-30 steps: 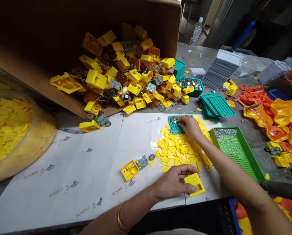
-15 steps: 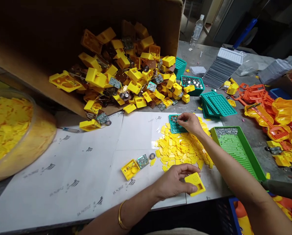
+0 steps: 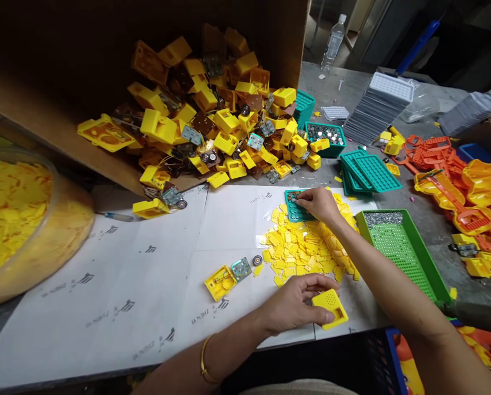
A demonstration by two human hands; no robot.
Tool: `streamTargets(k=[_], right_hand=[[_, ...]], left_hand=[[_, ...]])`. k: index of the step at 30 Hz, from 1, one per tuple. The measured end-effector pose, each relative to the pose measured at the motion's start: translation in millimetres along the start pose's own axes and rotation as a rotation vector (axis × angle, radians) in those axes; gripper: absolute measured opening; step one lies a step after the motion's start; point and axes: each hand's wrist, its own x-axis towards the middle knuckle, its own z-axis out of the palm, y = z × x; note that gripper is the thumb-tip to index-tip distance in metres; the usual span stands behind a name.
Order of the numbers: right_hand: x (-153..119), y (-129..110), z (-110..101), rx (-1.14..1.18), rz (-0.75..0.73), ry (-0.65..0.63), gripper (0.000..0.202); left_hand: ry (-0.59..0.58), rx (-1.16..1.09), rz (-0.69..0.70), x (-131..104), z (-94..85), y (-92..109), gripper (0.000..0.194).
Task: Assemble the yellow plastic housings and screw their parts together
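Near the table's front edge, my left hand grips a small yellow plastic case between thumb and fingers. The case has a grid of speaker holes and a rectangular opening. Further back, my right hand is pinched over a small teal tray with round pockets and some button cells at its upper end; whatever the fingertips hold is hidden. Between the hands spreads a heap of flat yellow plastic pieces. Left of it lie an open yellow housing, a circuit board and a small round speaker.
A cardboard box on its side spills yellow housings with boards. At the left stands a tub of yellow pieces. A green basket, stacked teal trays and orange parts are on the right.
The view has shifted slightly. My right hand stays at the teal tray, its fingers still pinched there; my left hand keeps hold of the yellow case almost unmoved.
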Motion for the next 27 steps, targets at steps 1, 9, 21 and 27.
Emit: streamTargets(k=[1,9,21,27], right_hand=[[1,-1,0,-0.020,-0.012,-0.002,0.012],[3,1,-4,0.044,-0.078,-0.103,0.008],[-59,-3,-33,0.481,-0.118,-0.117,0.015],[-136,-6,-26,0.253,-0.293,-0.005,0.005]], left_hand=[[0.007,0.001,-0.004,0,0.0,0,0.052],[0.077,-0.089,0.015,-2,1.5,8,0.054],[0.387,-0.378,0.093,-4,-4.1,22,0.028],[0.480,-0.380,0.240,-4,-2.9,17,0.029]])
